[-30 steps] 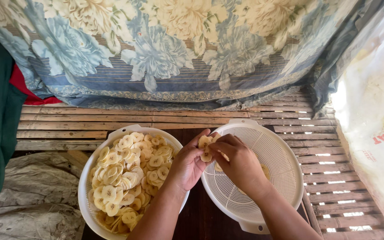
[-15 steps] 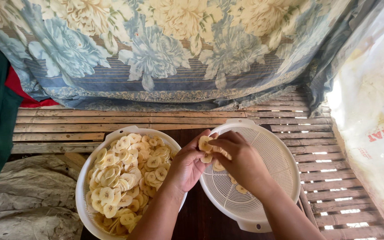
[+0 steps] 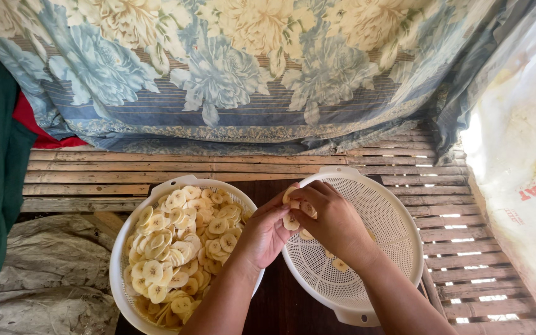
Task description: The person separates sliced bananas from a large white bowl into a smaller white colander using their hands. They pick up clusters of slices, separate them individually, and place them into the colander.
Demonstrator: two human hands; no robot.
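- White plastic bowl (image 3: 125, 260) on the left, heaped with pale banana slices (image 3: 175, 248); the pile could spill over its rim if nudged.
- Left hand (image 3: 265, 232), fingers curled, pinches a stuck clump of slices (image 3: 293, 214) over the gap; pieces could drop through the slatted bamboo worktop (image 3: 156, 167).
- Right hand (image 3: 333, 220) closes on the same clump, above the white colander (image 3: 392, 229).
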